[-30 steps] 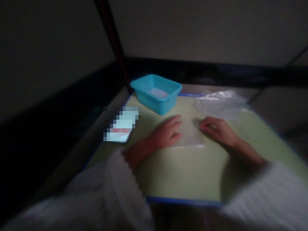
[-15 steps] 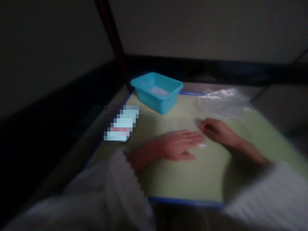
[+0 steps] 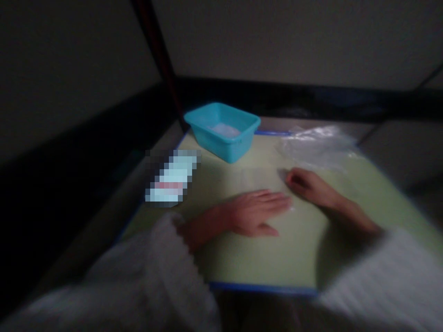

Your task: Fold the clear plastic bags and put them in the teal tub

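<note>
My left hand (image 3: 256,213) lies flat on a clear plastic bag (image 3: 259,177) on the green mat (image 3: 277,253), fingers stretched out together toward the right. My right hand (image 3: 306,186) is curled, its fingertips pinching the bag's right edge just beyond the left fingertips. The bag is thin and hard to make out in the dim light. Both arms wear white ribbed sleeves.
A turquoise plastic tub (image 3: 223,131) with something white inside stands at the mat's far left. A pile of clear plastic bags (image 3: 316,145) lies at the far right. A blurred-out rectangular item (image 3: 171,180) sits at the mat's left edge. Dark walls surround the table.
My left hand slid from the bag's left side toward me and to the right, flattening over the bag. The right hand stayed in place at the bag's right edge.
</note>
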Available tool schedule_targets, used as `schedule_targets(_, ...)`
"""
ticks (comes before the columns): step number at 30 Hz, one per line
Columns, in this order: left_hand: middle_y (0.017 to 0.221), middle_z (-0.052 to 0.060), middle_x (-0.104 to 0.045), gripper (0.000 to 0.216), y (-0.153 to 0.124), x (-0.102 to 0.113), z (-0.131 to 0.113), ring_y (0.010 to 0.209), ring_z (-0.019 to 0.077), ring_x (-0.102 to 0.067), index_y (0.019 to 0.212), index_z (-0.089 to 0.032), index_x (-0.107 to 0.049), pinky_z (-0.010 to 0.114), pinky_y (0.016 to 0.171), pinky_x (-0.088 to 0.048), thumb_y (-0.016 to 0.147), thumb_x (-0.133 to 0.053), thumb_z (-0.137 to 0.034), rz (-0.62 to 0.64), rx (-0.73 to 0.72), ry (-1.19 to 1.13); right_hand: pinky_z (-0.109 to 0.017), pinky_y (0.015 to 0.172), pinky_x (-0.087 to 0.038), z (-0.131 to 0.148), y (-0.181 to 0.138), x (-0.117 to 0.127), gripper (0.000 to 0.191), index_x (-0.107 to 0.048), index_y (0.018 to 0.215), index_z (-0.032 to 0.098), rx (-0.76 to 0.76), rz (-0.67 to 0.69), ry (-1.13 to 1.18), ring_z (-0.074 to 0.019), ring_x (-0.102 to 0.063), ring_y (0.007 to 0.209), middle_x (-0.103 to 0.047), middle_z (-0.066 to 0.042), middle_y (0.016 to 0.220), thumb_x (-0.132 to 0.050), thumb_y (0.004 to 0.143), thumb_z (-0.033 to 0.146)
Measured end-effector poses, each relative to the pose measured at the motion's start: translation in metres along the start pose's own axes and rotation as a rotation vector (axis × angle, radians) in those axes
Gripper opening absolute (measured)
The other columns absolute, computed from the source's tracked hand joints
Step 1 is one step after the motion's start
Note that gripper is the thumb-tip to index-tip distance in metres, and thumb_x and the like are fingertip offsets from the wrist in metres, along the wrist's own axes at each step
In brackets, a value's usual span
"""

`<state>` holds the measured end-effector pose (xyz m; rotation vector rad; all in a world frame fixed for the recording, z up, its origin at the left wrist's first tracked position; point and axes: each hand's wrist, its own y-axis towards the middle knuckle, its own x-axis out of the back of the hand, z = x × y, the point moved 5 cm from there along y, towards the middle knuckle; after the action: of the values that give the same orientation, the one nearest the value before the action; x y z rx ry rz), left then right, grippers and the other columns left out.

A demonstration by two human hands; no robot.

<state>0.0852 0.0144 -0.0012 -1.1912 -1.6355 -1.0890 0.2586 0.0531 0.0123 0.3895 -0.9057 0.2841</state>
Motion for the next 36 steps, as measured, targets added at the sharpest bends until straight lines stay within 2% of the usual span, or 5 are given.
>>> schedule_targets(6,0.152,0.007,-0.027,0.062,0.008,0.001,-0.001,0.143,0.0199,-0.017,0.144,-0.018,-0.030,0.038,0.116,-0.011,0.090,-0.043,-0.048,0.052,0.021,0.045,-0.029,0.061,-0.042,-0.002,0.001,-0.001,0.003,-0.052,0.079,0.020,-0.010,0.011,0.036,-0.0176,-0.052,0.064,-0.057,-0.002,0.070,-0.050,0.078,0.018)
schedule_targets(15,0.151,0.009,-0.028,0.065,0.013,-0.002,0.000,0.142,0.0209,-0.019,0.143,-0.013,-0.030,0.038,0.116,-0.015,0.091,-0.042,-0.049,0.087,0.030,0.064,-0.029,0.061,-0.041,-0.004,0.002,-0.002,0.005,-0.052,0.080,0.019,-0.021,0.013,0.050,-0.0176,-0.052,0.065,-0.057,-0.002,0.070,-0.049,0.076,0.016)
schedule_targets(25,0.154,0.004,-0.022,0.058,0.013,-0.004,-0.002,0.143,0.0205,-0.013,0.143,-0.025,-0.033,0.041,0.116,-0.012,0.091,-0.043,-0.049,0.090,-0.002,0.046,-0.028,0.058,-0.039,0.001,0.003,-0.001,0.002,-0.051,0.078,0.018,-0.010,0.024,0.040,-0.0158,-0.049,0.062,-0.054,-0.001,0.069,-0.049,0.078,0.019)
schedule_targets(31,0.154,0.008,-0.019,0.061,-0.007,0.018,0.013,0.143,0.0193,-0.014,0.145,-0.017,-0.027,0.039,0.117,-0.011,0.092,-0.043,-0.042,0.050,0.073,-0.029,-0.026,0.058,-0.043,0.009,-0.001,0.006,0.007,-0.056,0.077,0.018,0.079,-0.015,0.013,-0.0161,-0.055,0.063,-0.059,-0.003,0.071,-0.051,0.082,0.021)
schedule_targets(36,0.152,0.005,-0.025,0.051,-0.034,0.037,0.039,0.142,0.0191,-0.018,0.145,-0.023,-0.029,0.041,0.117,-0.014,0.095,-0.037,-0.031,-0.044,0.191,-0.051,-0.030,0.067,-0.048,0.012,-0.009,0.027,0.021,-0.066,0.091,0.016,0.193,-0.057,-0.136,-0.0200,-0.062,0.076,-0.065,-0.009,0.086,-0.047,0.086,0.021)
